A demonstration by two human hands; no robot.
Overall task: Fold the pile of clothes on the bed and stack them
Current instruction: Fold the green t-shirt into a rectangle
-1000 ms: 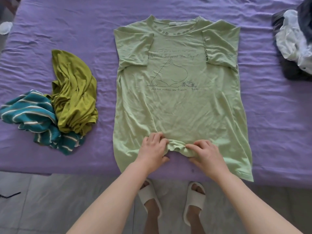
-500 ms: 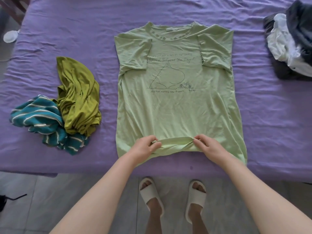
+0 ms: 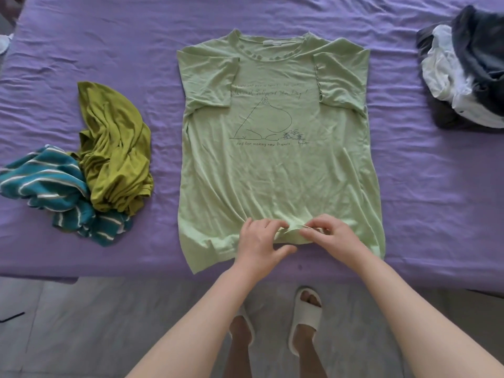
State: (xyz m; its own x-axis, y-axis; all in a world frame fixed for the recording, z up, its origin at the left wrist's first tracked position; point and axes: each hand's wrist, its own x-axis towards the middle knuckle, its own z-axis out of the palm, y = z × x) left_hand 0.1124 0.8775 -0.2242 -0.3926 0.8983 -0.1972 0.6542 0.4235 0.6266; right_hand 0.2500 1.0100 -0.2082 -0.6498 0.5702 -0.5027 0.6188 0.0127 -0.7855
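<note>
The pale green short-sleeved cotton T-shirt [image 3: 278, 173] with a line drawing on its chest lies face up in the middle of the bed's purple sheet [image 3: 425, 186], collar at twelve o'clock, hem at six o'clock by the bed's near edge, both sleeves already turned inward. It looks light, thin and limp, likely to sag and wrinkle when lifted, so the hem is probably best taken at two points well apart. Both forearms reach in from six o'clock. The left hand [image 3: 259, 242] and right hand [image 3: 331, 237] sit close together at mid-hem, palms down, fingers [image 3: 313, 227] curled and pinching a bunched ridge of the fabric. At nine o'clock lie a crumpled olive-green garment [image 3: 117, 156] and a teal striped garment [image 3: 49, 184], touching; at two o'clock sits a dark and white clothes heap [image 3: 463, 75].
</note>
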